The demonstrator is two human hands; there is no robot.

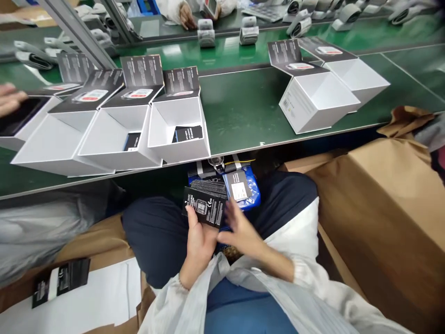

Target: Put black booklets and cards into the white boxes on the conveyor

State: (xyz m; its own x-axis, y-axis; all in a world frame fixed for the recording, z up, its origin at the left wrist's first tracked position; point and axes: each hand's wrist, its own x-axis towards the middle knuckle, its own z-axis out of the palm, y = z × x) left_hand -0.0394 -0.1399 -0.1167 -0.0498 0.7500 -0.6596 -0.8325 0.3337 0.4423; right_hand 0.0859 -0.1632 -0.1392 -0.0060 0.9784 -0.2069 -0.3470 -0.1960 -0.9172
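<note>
My left hand (200, 241) is closed round a stack of black printed leaflets (205, 207) held over my lap. My right hand (241, 229) hovers beside the stack with its fingers stretched out, slightly blurred, touching the leaflets' right edge. Just beyond the hands, a blue plastic packet (248, 192) with a grey label rests on my knees, under the table edge. On the green table (243, 111) above stand several open white boxes with black lids; two of them, one (177, 125) and its neighbour (118, 134), each have a black leaflet inside.
Two more open white boxes (320, 99) lie at the table's right. A brown cardboard carton (382, 199) stands to my right. Black leaflets (60, 280) lie on white sheets at lower left. Another person's hand (10, 99) shows at the far left, another's (187, 16) across the table.
</note>
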